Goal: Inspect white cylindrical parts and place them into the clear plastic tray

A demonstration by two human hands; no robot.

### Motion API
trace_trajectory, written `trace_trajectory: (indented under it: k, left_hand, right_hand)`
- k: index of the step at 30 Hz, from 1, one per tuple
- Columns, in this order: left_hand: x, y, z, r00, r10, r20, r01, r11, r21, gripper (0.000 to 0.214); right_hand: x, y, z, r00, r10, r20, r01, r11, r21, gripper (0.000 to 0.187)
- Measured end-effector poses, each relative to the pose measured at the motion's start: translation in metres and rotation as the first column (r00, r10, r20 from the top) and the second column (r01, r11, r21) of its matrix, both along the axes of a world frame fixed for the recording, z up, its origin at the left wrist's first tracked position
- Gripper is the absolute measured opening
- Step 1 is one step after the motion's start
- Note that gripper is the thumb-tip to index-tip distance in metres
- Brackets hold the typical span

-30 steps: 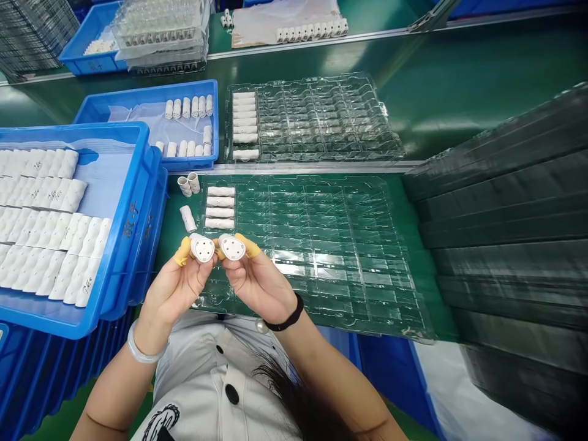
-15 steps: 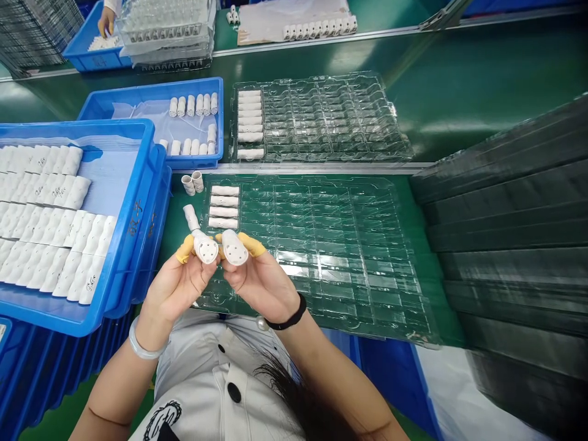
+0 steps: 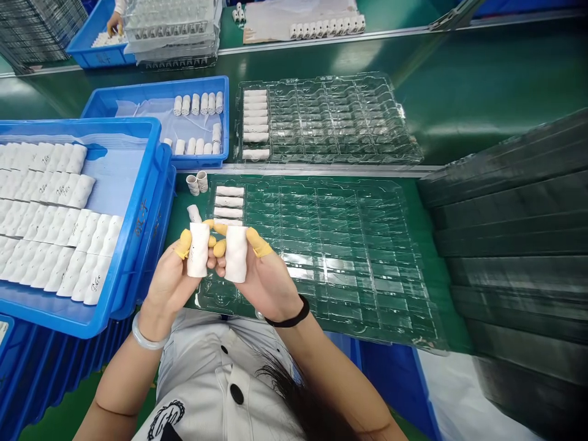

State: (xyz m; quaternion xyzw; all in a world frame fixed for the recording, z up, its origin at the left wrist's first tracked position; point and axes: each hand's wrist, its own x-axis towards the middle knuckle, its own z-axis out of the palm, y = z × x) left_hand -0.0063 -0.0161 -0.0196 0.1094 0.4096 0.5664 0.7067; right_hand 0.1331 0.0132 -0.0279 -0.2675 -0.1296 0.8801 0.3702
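My left hand (image 3: 172, 269), with yellow finger covers, grips a white wavy cylinder (image 3: 198, 250) held upright. A second white cylinder (image 3: 236, 254) of the same kind is pinched in my right hand (image 3: 263, 269), side by side with the first and a small gap between them. Both show their long sides. Just beyond them lies a loose white piece (image 3: 194, 213), partly hidden by the left one. In the near clear plastic tray (image 3: 321, 257), several white cylinders (image 3: 228, 201) lie stacked in the left column.
At left, a blue bin (image 3: 156, 131) holds rows of white cylinders. Behind it, another blue bin (image 3: 225, 122) holds shorter ones. Two hollow pieces (image 3: 197, 182) stand near the tray. A second clear tray (image 3: 340, 116) lies farther back. Dark stacked trays (image 3: 519, 233) rise at right. Another person's hand (image 3: 114, 24) reaches into a far bin.
Both cylinders have been tilted, so their long sides face me instead of their holed ends. The hands stay close together, and the view has shifted slightly.
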Motion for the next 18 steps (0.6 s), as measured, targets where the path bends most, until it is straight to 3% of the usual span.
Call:
trace_trajectory:
  k: [4, 9, 14, 18]
  left_hand:
    - [-0.0008, 0.0006, -0.0008, 0.996, 0.059, -0.067, -0.062, 0.997, -0.051, 0.028]
    - [-0.0022, -0.0015, -0.0035, 0.994, 0.078, -0.073, -0.079, 0.997, -0.016, 0.026]
    - [-0.0030, -0.0018, -0.0067, 0.995, 0.036, -0.097, -0.036, 0.999, -0.006, 0.031]
    - [-0.0050, -0.0010, -0.0086, 0.992, 0.055, -0.115, -0.057, 0.998, -0.019, 0.032]
  right_hand:
    - [0.0011, 0.0006, -0.0034, 1.000, -0.006, 0.006, 0.006, 0.999, 0.054, 0.027]
    - [-0.0008, -0.0011, -0.0063, 0.999, 0.037, 0.025, -0.041, 0.982, 0.184, 0.030]
    - [-0.0049, 0.0009, 0.0009, 0.998, 0.000, 0.059, -0.004, 0.998, 0.058, 0.035]
    - [-0.0039, 0.0024, 0.0012, 0.998, 0.021, 0.051, -0.024, 0.997, 0.067, 0.035]
